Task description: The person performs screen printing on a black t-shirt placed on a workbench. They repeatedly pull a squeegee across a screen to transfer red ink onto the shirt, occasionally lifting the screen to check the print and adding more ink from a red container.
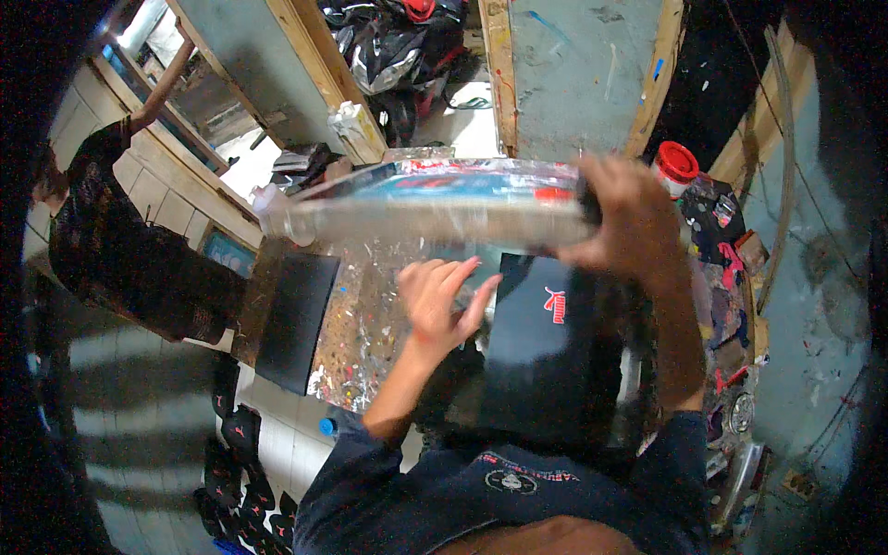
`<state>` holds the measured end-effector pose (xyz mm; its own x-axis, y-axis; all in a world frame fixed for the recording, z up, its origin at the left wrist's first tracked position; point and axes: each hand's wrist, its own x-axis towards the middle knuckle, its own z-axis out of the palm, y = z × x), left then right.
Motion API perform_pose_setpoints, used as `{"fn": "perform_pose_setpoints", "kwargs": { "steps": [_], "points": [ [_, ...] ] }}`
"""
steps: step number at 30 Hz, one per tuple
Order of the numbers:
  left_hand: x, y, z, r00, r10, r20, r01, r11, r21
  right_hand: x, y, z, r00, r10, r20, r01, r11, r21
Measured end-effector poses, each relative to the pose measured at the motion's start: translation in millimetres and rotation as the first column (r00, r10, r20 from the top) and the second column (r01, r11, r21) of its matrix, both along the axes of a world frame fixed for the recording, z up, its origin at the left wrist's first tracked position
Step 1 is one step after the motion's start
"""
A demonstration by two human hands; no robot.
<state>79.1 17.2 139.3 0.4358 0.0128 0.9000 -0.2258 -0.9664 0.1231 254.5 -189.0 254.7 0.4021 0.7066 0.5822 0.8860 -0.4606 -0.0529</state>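
Observation:
My right hand (629,222) is closed around the right end of a wooden-edged screen printing frame (435,220). The frame is raised and tilted over the far part of the table, smeared by motion, with blue, red and white ink on its mesh. My left hand (435,301) is empty, fingers apart, just left of a black sheet (527,361). That sheet lies in front of me and bears a small red and white printed mark (555,305). Another black sheet (298,324), plain, lies at the table's left side.
The worktable (356,347) is spattered with paint. A red-lidded tub (676,165) stands at the far right, near rags and clutter. At the left stands another person (139,222) in dark clothes. Several black printed pieces (242,439) hang or lie low at the left, near a blue cap (327,426).

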Motion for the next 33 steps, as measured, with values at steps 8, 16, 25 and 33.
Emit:
{"fn": "perform_pose_setpoints", "kwargs": {
  "steps": [8, 16, 25, 33],
  "points": [
    [84, -2, -196, 0.757, 0.044, -0.652, -0.1, 0.994, -0.05, 72, 29, 89, 0.988, -0.002, -0.153, -0.015, 0.994, -0.111],
    [66, 4, -181, 0.633, -0.045, -0.773, -0.1, 0.985, -0.139, 99, 37, 100, 0.999, 0.004, -0.044, -0.008, 0.994, -0.107],
    [-107, 250, -100, 0.321, 0.858, -0.402, -0.894, 0.415, 0.172, 88, 46, 115, 0.989, -0.059, -0.138, 0.041, 0.991, -0.13],
    [94, -44, -89, 0.906, -0.207, -0.37, 0.091, 0.948, -0.305, 109, 47, 114, 0.997, -0.054, -0.056, 0.046, 0.989, -0.141]
  ]
}}
